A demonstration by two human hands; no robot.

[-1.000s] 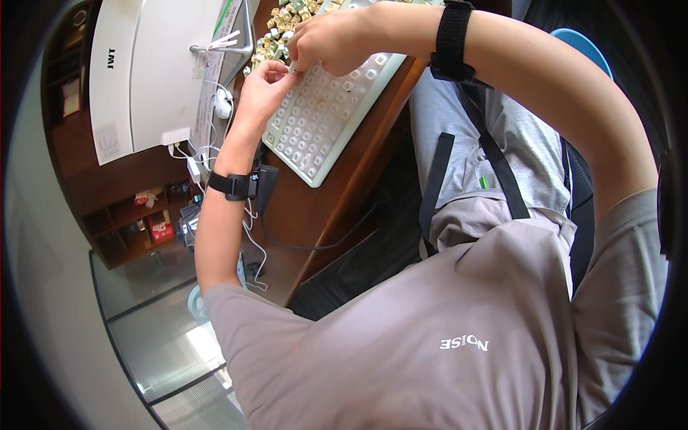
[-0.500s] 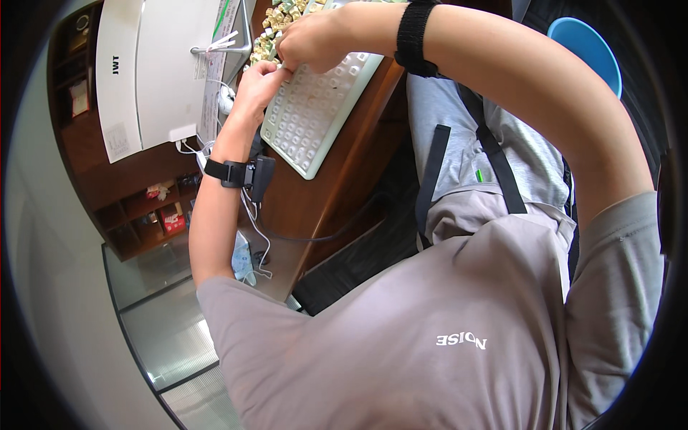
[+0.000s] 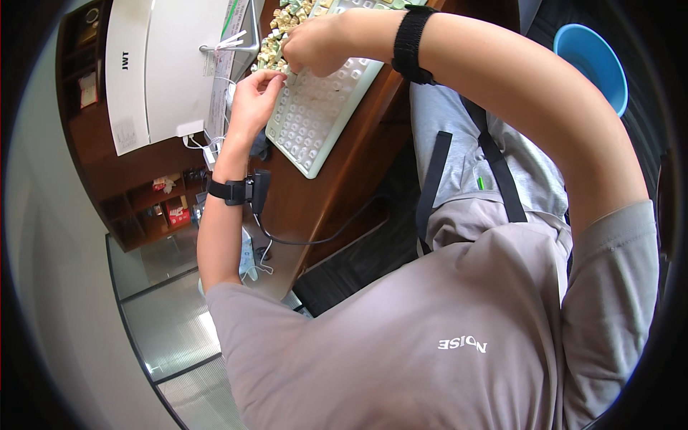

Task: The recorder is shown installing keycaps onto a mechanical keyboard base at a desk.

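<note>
A pale green and white keyboard (image 3: 308,129) with its keycaps off lies at a slant on the brown desk, its rows of switch posts showing. Over its far left edge my right hand (image 3: 320,46) is bent with curled fingers; the fingertips are low by the keyboard and partly hidden. Just to the left, my left hand (image 3: 254,100) hovers with thumb and fingertips drawn together beside the keyboard's edge. Anything in either pinch is too small or hidden to name. Cream, yellow and green loose keycaps (image 3: 276,41) are heaped behind my right hand.
A white monitor (image 3: 165,64) on a metal stand rises at the left, with white cables below. The wooden desk (image 3: 333,186) has its front edge near my lap. A blue bin (image 3: 593,68) stands on the floor at the right. Shelves (image 3: 140,208) line the left.
My left hand has drawn back a little from my right hand; they were touching and now a gap shows. My right hand stays over the keyboard's edge. The whole view has shifted slightly.
</note>
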